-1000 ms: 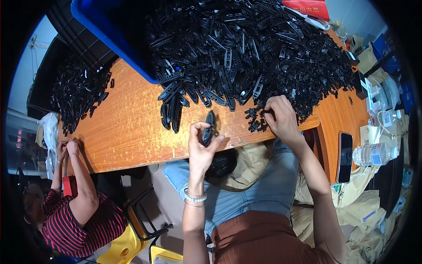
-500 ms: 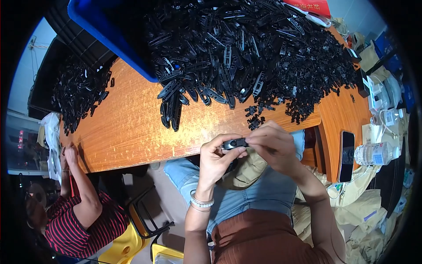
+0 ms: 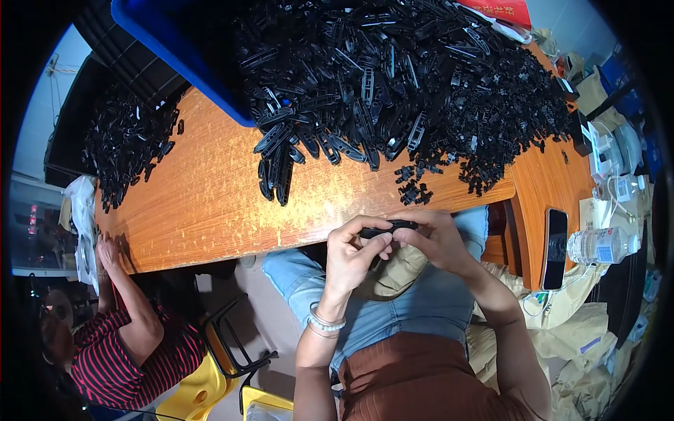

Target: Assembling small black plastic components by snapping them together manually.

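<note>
A long black plastic part (image 3: pixel 382 230) is held level between my two hands, just off the table's front edge and above my lap. My left hand (image 3: pixel 349 252) grips its left end, thumb bent over the near side. Around the right end close the fingers of my right hand (image 3: pixel 437 240), thumb and forefinger pinching it. The fingers cover much of the part, so its details do not show. Beyond my hands, a small cluster of tiny black clips (image 3: pixel 414 191) lies on the wooden table (image 3: pixel 217 203). Several longer black parts (image 3: pixel 275 172) lie farther left.
A large heap of black parts (image 3: pixel 372 91) covers the far table, beside a blue bin (image 3: pixel 189 63). At right are a phone (image 3: pixel 555 249) and a water bottle (image 3: pixel 600 245). Another person in a striped shirt (image 3: pixel 140 351) sits at left, near another pile of black parts (image 3: pixel 133 151).
My right hand has lowered and turned inward, from fingertips at the part's end to gripping it. The black part is now tilted so its narrow side shows.
</note>
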Demonstrator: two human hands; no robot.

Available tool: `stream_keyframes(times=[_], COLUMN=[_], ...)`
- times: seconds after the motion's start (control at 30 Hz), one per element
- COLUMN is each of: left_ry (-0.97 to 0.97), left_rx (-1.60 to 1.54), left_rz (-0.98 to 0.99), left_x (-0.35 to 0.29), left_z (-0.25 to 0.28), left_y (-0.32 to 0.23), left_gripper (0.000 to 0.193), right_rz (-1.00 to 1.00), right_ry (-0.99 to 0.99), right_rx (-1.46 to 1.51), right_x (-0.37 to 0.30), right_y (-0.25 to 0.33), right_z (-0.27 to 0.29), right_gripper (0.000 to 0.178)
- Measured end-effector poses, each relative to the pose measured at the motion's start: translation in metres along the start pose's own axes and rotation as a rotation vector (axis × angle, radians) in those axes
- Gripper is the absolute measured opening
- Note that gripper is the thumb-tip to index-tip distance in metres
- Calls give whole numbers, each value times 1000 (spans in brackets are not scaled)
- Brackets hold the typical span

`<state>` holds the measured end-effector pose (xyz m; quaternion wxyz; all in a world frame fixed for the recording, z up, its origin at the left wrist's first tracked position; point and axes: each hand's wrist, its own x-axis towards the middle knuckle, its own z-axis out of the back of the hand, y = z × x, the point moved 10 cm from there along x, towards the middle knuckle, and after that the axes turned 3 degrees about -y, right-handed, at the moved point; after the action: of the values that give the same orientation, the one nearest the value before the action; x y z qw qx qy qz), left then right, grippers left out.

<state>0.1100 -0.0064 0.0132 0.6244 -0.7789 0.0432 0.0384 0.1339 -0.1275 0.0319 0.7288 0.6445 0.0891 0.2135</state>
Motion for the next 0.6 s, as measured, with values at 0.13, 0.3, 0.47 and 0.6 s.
stream_keyframes(times=[0.13, 0.3, 0.47, 0.6], left_ry=[79, -348, -808, -671], left_rx=[-7, 494, 1289, 1251], left_rz=[27, -213, -473, -647], left_x=[0, 18, 20, 14], left_z=[5, 83, 119, 87], left_y=[3, -13, -59, -56], left_gripper=[18, 14, 19, 12], right_rz=[-135, -189, 76, 287], right_ry=[132, 466, 116, -153], right_rx=[131, -164, -358, -836], right_x=[-3, -13, 24, 66], right_y=[-12, -22, -18, 9], right_z=[-13, -43, -6, 29], right_gripper=[28, 30, 23, 13])
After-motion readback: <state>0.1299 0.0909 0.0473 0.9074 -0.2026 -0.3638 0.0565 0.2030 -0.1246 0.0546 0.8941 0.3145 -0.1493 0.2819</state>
